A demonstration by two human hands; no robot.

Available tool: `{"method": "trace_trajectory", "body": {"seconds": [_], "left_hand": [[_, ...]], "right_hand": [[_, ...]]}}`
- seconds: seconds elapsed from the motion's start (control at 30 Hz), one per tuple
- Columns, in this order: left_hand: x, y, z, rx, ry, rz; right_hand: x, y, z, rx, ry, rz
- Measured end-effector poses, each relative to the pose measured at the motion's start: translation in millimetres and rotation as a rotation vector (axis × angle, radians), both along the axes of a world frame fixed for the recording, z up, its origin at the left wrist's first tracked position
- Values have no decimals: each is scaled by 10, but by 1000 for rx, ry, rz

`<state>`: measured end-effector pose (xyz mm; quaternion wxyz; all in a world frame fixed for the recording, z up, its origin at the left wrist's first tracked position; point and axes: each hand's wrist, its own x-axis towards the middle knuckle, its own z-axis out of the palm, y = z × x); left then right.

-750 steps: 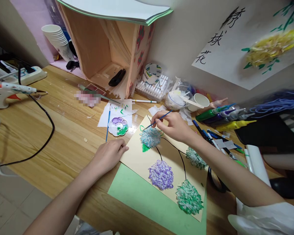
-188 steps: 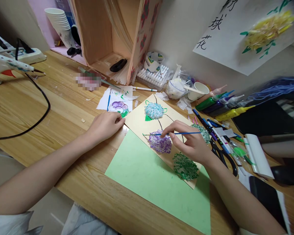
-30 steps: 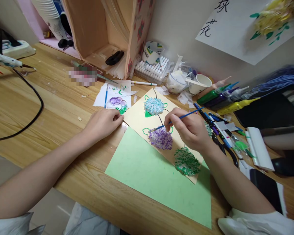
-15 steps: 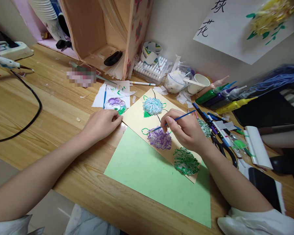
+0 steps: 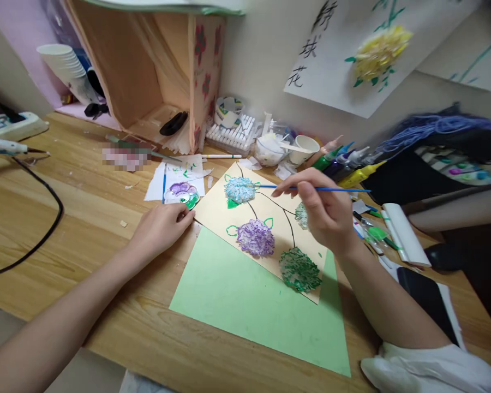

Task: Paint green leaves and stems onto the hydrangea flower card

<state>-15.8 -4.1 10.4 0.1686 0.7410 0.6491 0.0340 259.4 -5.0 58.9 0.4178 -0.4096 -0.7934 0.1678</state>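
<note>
A cream card with painted flowers lies tilted over a sheet of green paper. My left hand rests at the card's left corner, fingers curled and thumb on its edge. My right hand pinches a thin blue paintbrush above the card. The brush tip is over the right side of the blue textured flower; whether it touches is hard to tell. Below sit a purple flower with outlined green leaves and a dark green one. Black stems run between them. A pale green flower is partly hidden behind my right hand.
A flower-shaped paint palette on scrap paper stands beside my left hand. Behind are a box of white markers, a paper cup and paint bottles. At left are a glue gun and its black cord; at right, a phone.
My right hand has raised the brush from the purple flower to the blue flower, and the brush now lies nearly level. The view has shifted; my left hand stays at the card's corner.
</note>
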Motion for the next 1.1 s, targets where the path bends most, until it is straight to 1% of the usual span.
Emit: {"method": "trace_trajectory", "body": {"seconds": [0.1, 0.17, 0.23, 0.3, 0.37, 0.43, 0.5, 0.57, 0.6, 0.63, 0.7, 0.73, 0.8, 0.83, 0.87, 0.9, 0.97, 1.03, 1.1], "left_hand": [[-7, -11, 20, -23, -52, -14], [-12, -12, 19, -65, -148, -29], [-10, -11, 9, -136, -284, -48], [8, -17, -2, -215, -394, -66], [38, -37, -6, -283, -450, -83], [64, -65, 2, -339, -464, -104], [64, -83, 25, -390, -439, -117], [17, -67, 59, -405, -406, -113], [-27, -43, 79, -376, -398, -99], [-86, -8, 98, -311, -399, -67], [-239, 82, 136, -94, -398, 48], [-326, 130, 153, 43, -373, 143], [-501, 213, 180, 264, -250, 316], [-579, 245, 189, 330, -163, 383], [-645, 269, 194, 342, -92, 421], [-696, 288, 192, 314, -51, 429], [-752, 312, 170, 219, -65, 407], [-751, 322, 127, 163, -93, 376], [-710, 319, 79, 115, -117, 327]], "right_hand": [[212, -69, 66, 31, 105, -182], [375, -158, 69, 6, 118, -259], [531, -274, 38, -53, 102, -307], [662, -397, -11, -120, 98, -339], [753, -506, -56, -170, 137, -350], [788, -577, -70, -196, 195, -339], [757, -599, -39, -211, 224, -309], [655, -565, 38, -220, 213, -254], [576, -527, 86, -225, 193, -212], [480, -475, 134, -230, 167, -161], [238, -336, 217, -245, 113, -40], [96, -252, 245, -251, 97, 16], [-218, -69, 266, -253, 43, 126], [-382, 22, 260, -259, -1, 166], [-543, 109, 244, -265, -53, 196], [-695, 189, 220, -268, -101, 215], [-954, 320, 158, -266, -179, 230], [-1128, 412, 89, -258, -228, 223], [-1219, 469, 24, -246, -254, 207]]}}
